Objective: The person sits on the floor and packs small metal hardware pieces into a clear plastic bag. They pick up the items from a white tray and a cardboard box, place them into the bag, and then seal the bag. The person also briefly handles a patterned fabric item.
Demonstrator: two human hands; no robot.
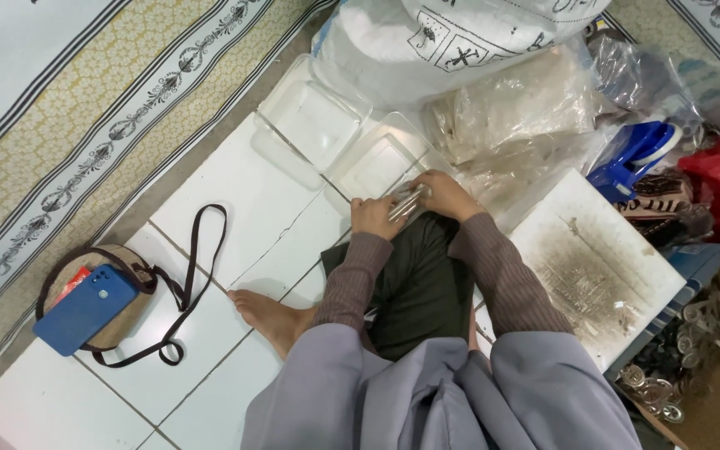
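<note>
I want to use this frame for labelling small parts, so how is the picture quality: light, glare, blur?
Head view: light is soft and even, with only faint shadows on the white floor tiles. Mild glare on the clear plastic trays and crinkled bags. The left hand and right hand are slightly soft, so the small shiny item between them is hard to make out. Edges bend a little.

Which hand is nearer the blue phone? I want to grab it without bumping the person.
Left. The left hand sits on the phone's side; the right hand lies farther away.
</note>
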